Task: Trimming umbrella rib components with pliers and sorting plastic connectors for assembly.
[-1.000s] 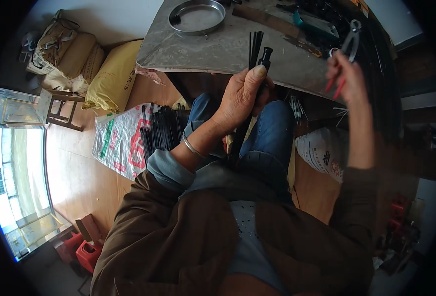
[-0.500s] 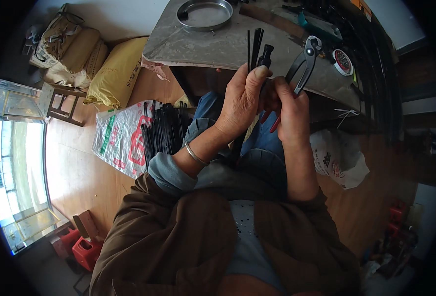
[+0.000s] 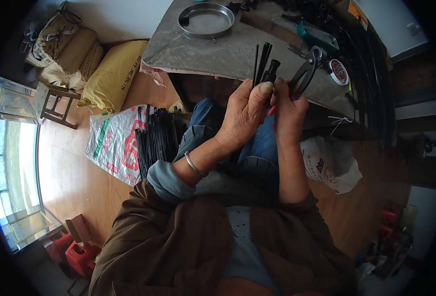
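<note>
My left hand [image 3: 241,111] is closed around a bundle of thin black rods [image 3: 263,61] and a thicker black piece with a flared, knob-like end [image 3: 273,68]. These point up and away from me over the table's near edge, and the thumb presses against the thicker piece. Close beside it, my right hand [image 3: 290,112] grips a pair of pincers [image 3: 304,78] with red handles, its dark metal head sticking out past the fingers. The right fingertips are right by the thicker black piece; whether they touch it I cannot tell. The lower rod ends are hidden by my hands.
A grey table [image 3: 168,49] ahead bears a round metal tray [image 3: 206,30], a flat brown bar [image 3: 272,29], a teal box [image 3: 316,37] and a small round tin [image 3: 337,73]. More black rods [image 3: 159,140] lie on a printed sack [image 3: 112,143]. A plastic bag [image 3: 331,163] stands right.
Both hands have come slightly lower in the view. The right hand has turned, its fingertips closer to the thicker black piece, and the pincers have shifted a little to the right.
</note>
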{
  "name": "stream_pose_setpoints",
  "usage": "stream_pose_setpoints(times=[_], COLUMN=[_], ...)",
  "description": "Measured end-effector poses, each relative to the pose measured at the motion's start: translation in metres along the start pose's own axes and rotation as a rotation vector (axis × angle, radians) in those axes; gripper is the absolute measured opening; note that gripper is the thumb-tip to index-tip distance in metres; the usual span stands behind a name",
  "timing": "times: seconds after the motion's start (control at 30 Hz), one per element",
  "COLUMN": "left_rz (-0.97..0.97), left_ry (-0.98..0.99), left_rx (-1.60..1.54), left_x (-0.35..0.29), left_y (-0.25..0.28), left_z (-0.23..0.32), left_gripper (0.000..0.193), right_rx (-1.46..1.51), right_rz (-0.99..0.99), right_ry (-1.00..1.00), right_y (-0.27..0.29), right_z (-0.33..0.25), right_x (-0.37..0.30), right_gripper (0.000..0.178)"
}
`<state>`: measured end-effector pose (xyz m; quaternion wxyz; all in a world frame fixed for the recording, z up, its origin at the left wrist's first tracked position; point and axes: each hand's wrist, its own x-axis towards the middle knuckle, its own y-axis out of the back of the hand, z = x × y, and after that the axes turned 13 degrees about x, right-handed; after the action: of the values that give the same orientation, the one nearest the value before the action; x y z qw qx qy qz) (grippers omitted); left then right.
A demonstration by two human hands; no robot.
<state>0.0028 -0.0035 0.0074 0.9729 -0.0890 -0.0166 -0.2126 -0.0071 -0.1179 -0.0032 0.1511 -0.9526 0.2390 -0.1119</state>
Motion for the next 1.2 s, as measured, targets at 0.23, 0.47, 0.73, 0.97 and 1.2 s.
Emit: stream_pose_setpoints(times=[0.23, 0.47, 0.73, 0.97, 1.2], left_rz=[0.013, -0.050, -0.019, -0.020, -0.005], left_ry=[0.038, 0.023, 0.022, 0.017, 0.007], left_rx=[-0.021, 0.004, 0.035, 0.026, -0.030], left_x=[0.003, 0.011, 0.012, 0.011, 0.011], left_y=[0.005, 0.021, 0.023, 0.022, 0.021], left_z=[-0.003, -0.006, -0.012, -0.012, -0.013], left_gripper=[0.041, 0.057, 0.059, 0.058, 0.054], right_rx=[-0.584, -0.213, 0.010, 0.039, 0.052], right_rz=[-0.037, -0.103, -0.247, -0.263, -0.247], right_ry=[0.322, 0.012, -0.245, -0.232, -0.259], right_y=[-0.010, -0.001, -0.011, -0.011, -0.012], right_z=[-0.006, -0.010, -0.023, -0.023, -0.023], right_x=[0.001, 0.004, -0.017, -0.017, -0.019], right_gripper=[0.016, 0.019, 0.019, 0.021, 0.016])
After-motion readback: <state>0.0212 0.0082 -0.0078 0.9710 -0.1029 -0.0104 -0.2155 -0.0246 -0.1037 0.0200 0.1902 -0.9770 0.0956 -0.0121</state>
